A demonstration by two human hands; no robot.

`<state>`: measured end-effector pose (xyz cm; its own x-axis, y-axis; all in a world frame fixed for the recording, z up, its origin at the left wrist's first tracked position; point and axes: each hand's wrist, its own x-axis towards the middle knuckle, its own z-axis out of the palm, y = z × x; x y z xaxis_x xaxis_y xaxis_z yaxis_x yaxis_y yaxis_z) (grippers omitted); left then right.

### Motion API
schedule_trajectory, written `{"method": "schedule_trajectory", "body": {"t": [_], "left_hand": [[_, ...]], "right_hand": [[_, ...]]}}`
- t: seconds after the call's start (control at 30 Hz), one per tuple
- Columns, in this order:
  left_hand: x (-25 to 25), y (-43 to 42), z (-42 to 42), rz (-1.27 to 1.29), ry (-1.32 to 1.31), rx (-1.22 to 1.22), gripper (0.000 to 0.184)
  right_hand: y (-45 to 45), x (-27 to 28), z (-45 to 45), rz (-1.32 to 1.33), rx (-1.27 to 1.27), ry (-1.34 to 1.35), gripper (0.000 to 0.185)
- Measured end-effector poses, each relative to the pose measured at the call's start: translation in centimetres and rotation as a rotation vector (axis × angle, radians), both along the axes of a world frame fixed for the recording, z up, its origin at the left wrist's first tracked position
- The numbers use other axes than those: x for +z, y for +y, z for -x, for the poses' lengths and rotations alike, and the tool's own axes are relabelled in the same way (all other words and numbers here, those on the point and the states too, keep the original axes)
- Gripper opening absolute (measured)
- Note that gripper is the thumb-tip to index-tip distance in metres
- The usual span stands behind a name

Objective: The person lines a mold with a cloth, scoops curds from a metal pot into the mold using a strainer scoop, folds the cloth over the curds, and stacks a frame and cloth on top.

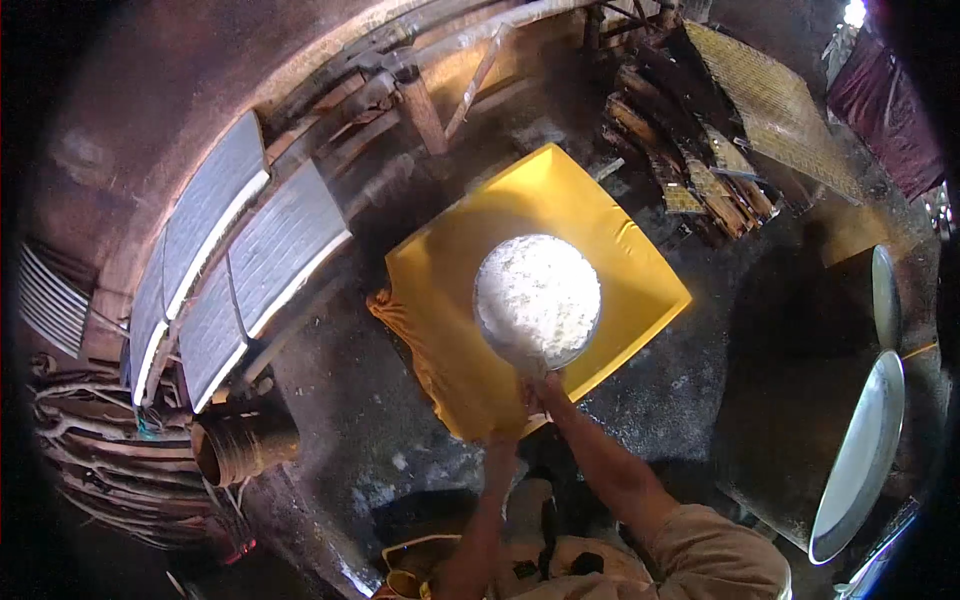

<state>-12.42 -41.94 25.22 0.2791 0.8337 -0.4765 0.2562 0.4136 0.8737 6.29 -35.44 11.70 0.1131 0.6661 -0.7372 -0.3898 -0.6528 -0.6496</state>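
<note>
A round bowl heaped with white, crumbly material (540,295) stands over a square yellow sheet (440,255) on the dark floor. At the bowl's near edge, my right hand (548,392) is closed, on something I cannot make out. Just left of it, my left hand (515,415) reaches toward the same edge; it is blurred and its fingers cannot be made out. Bunched yellow cloth (415,360) lies along the sheet's left side.
Split firewood (690,150) and a woven panel (770,105) lie at upper right. Large round metal trays (860,455) stand at right. Grey panels (285,250) lean at left, above a rusty cylinder (240,447) and stacked branches (130,460).
</note>
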Motion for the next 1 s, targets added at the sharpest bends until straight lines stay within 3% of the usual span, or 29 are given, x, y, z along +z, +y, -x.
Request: {"method": "schedule_trajectory", "body": {"t": [0.07, 0.13, 0.2, 0.23, 0.3, 0.33, 0.37, 0.43, 0.47, 0.5, 0.53, 0.63, 0.7, 0.73, 0.77, 0.8, 0.87, 0.93, 1.0], "left_hand": [[-1.5, -0.5, 0.6, 0.031, -0.089, -0.024, 0.053], [-2.1, -1.6, 1.3, -0.068, 0.254, -0.06, 0.052], [-5.1, -2.0, 2.5, -0.095, 0.17, -0.032, 0.042], [-5.9, -2.1, 2.7, -0.112, 0.085, 0.002, 0.033], [-4.6, -2.3, 2.4, 0.013, 0.123, 0.0, 0.032], [-3.7, -2.6, 2.3, 0.148, 0.17, 0.008, 0.03], [-2.4, -2.6, 1.2, 0.129, 0.169, -0.009, 0.03], [0.3, -2.6, -2.1, -0.583, 0.423, -0.356, 0.025], [2.2, -2.9, -3.6, -0.612, 0.415, -0.382, 0.025], [4.1, -3.7, -5.3, -0.694, 0.305, -0.35, 0.02], [4.9, -4.9, -6.7, -0.768, 0.189, -0.321, 0.016], [0.6, -6.4, -9.9, -0.264, -0.347, -0.484, 0.016], [9.5, -12.9, -13.5, -0.552, 0.013, -0.603, 0.02], [8.6, -15.6, -14.8, -0.415, 0.048, -0.616, 0.023], [9.7, -19.1, -16.1, -0.33, -0.056, -0.636, 0.024], [10.8, -22.8, -18.2, -0.237, -0.156, -0.666, 0.025], [15.6, -32.1, -21.5, 0.022, -0.084, -0.785, 0.035], [16.4, -41.2, -24.2, 0.035, -0.079, -1.062, 0.039], [17.1, -50.0, -25.9, -0.017, -0.123, -1.31, 0.039]], "right_hand": [[2.0, 2.7, 0.0, -0.362, -0.231, -0.048, 0.038], [2.6, 3.2, -1.2, 0.063, -0.126, -0.122, 0.042], [2.4, 9.2, -2.0, 0.333, -0.169, -0.103, 0.046], [1.4, 10.7, -2.9, 0.223, 0.375, -0.833, 0.046], [1.9, 11.5, -5.8, 0.351, 1.049, -1.272, 0.047], [1.8, 12.7, -7.1, 0.351, 1.025, -1.276, 0.047], [1.0, 15.3, -8.5, 0.42, 1.032, -1.247, 0.053], [-0.2, 18.7, -10.3, 0.513, 0.048, -1.024, 0.052], [-0.9, 19.9, -11.3, 0.455, -0.894, -0.681, 0.047], [-2.2, 21.2, -13.6, 0.479, -0.817, -0.758, 0.058], [-4.5, 22.4, -15.3, 0.315, -0.771, -0.886, 0.057], [-13.0, 28.6, -19.4, 0.13, -0.887, -0.979, 0.048], [-22.7, 34.3, -19.7, -0.209, -1.04, -0.953, 0.043], [-27.7, 34.3, -20.4, -0.41, -1.109, -1.039, 0.045], [-33.5, 35.7, -20.2, -0.606, -1.176, -0.883, 0.045], [-39.3, 37.2, -19.9, -0.628, -1.247, -0.848, 0.04], [-52.0, 39.1, -18.8, -0.447, -1.234, -0.939, 0.038], [-64.2, 40.4, -17.0, -0.215, -1.255, -1.035, 0.038], [-74.6, 36.3, -14.3, -0.106, -1.358, -1.113, 0.036]]}}
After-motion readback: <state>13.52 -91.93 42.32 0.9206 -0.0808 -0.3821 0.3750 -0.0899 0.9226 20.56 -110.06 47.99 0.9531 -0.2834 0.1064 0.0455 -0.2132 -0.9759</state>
